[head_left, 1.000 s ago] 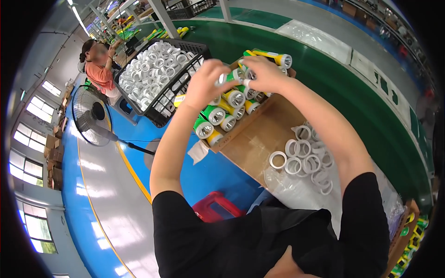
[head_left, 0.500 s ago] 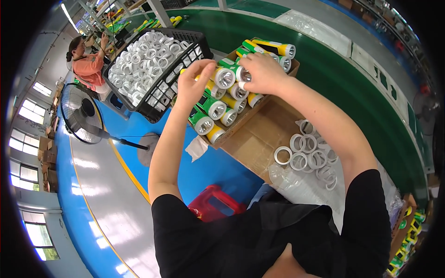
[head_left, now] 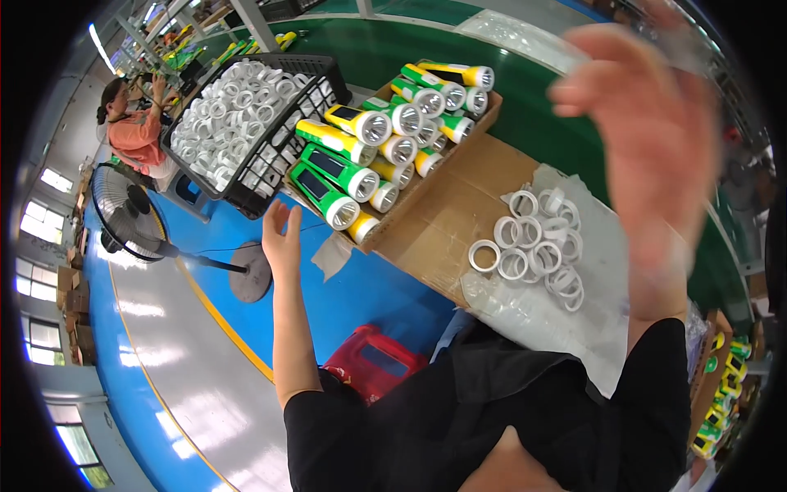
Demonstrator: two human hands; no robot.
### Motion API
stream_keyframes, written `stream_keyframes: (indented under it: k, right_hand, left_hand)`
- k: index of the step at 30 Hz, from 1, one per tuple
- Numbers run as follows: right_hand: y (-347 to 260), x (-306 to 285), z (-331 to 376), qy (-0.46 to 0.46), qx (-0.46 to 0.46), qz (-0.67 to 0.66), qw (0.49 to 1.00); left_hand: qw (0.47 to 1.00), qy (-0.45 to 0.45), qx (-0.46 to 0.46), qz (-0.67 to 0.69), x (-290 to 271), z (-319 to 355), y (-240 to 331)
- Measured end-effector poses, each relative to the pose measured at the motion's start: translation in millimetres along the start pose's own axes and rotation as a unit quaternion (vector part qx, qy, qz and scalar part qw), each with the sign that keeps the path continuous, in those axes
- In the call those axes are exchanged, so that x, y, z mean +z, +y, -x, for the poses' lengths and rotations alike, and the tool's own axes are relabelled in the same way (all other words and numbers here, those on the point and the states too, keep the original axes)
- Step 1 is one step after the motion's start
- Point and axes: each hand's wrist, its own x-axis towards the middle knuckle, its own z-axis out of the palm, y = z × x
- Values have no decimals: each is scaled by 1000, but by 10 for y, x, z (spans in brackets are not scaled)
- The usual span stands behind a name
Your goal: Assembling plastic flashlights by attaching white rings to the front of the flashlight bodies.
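My left hand is raised beside the near left corner of a carton, empty, with its fingers apart. Stacked in that carton are several green, yellow and white flashlights, their clear lens ends toward me. Well to the right, my right hand is lifted high and close to the camera. Motion smears its fingers, and I cannot make out anything in them. Loose white rings lie between my arms, on a whitish plastic sheet and near a brown cardboard flap.
A black crate heaped with white rings stands left of the carton. Beyond it are a person in an orange top and a standing fan. A red plastic object is low on the left; another carton of flashlights stands lower right.
Both hands have left the flashlights in the carton. The left has drawn back toward the near left corner; the right has swung up and far to the right. The view has shifted slightly.
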Motion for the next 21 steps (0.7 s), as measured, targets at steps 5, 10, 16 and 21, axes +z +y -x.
stream_keyframes:
  k: [5, 10, 16, 21]
  right_hand:
    - [-200, -460, 118, -78, -154, -29, 985]
    - [-432, -633, 412, -65, -137, -4, 988]
    - [-708, -794, 799, -62, -92, 1, 994]
    - [-1021, -1057, 966, -51, -100, 26, 993]
  left_hand:
    - [998, 11, -12, 58, 217, 249, 163]
    - [960, -9, 209, 188, 253, 674, 1465]
    - [814, -99, 514, 253, 145, 1015, 2454]
    - [799, -96, 526, 274, 235, 1231, 2783]
